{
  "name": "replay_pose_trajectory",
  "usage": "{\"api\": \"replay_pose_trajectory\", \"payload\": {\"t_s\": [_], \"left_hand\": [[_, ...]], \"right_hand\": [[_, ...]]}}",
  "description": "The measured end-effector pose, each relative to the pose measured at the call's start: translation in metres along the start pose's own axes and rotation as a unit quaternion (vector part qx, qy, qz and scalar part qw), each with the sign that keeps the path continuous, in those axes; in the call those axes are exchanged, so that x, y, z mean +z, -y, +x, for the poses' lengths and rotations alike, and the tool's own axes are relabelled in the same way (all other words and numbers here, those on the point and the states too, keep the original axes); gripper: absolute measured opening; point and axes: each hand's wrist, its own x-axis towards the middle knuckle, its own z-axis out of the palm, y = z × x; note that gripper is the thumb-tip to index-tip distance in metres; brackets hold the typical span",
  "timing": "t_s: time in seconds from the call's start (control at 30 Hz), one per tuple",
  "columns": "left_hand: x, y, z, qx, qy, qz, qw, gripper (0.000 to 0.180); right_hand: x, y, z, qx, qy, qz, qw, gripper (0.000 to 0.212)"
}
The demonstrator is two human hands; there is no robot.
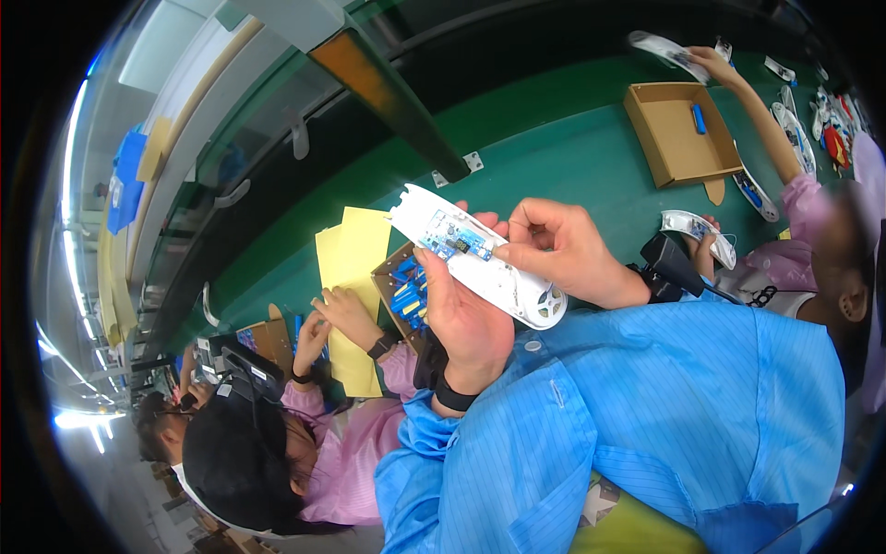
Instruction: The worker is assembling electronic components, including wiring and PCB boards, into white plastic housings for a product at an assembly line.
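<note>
A long white plastic housing (503,284) lies across my left hand (469,325), whose fingers and thumb hold it by its sides. Inside its upper half sits a blue circuit board (449,233) with a small dark component. A round slotted grille (551,303) shows at the rounded end nearest my body. My right hand (574,254) is closed in a pinch at the board's right edge, thumb and forefinger together. What lies between those fingertips is too small to make out. Both of my wrists wear black bands.
A cardboard box (660,152) holding a blue cylinder stands at the right on the green table (563,152). Left of me, a co-worker in pink handles yellow sheets (355,263) beside a box of blue cylinders (406,294). Another co-worker's hand (720,66) holds a white housing. A metal post (392,97) rises ahead.
</note>
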Motion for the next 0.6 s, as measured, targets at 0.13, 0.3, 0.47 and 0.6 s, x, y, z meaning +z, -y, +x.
{"api": "replay_pose_trajectory", "payload": {"t_s": [0.13, 0.3, 0.47, 0.6], "left_hand": [[-0.005, 0.001, -0.001, -0.003, 0.006, -0.003, 1.0, 0.051], [-0.006, 0.004, 0.0, -0.006, -0.002, 0.02, 1.0, 0.051], [-0.006, 0.004, -0.003, -0.017, -0.042, 0.039, 0.998, 0.052], [-0.009, 0.006, -0.004, -0.027, -0.066, 0.058, 0.996, 0.056]], "right_hand": [[0.004, -0.009, -0.002, -0.01, -0.012, 0.046, 0.999, 0.018], [0.002, -0.015, 0.0, 0.003, -0.011, 0.091, 0.996, 0.017], [-0.001, -0.02, 0.002, 0.027, 0.014, 0.127, 0.991, 0.018], [-0.003, -0.031, 0.006, 0.064, 0.035, 0.153, 0.985, 0.018]]}}
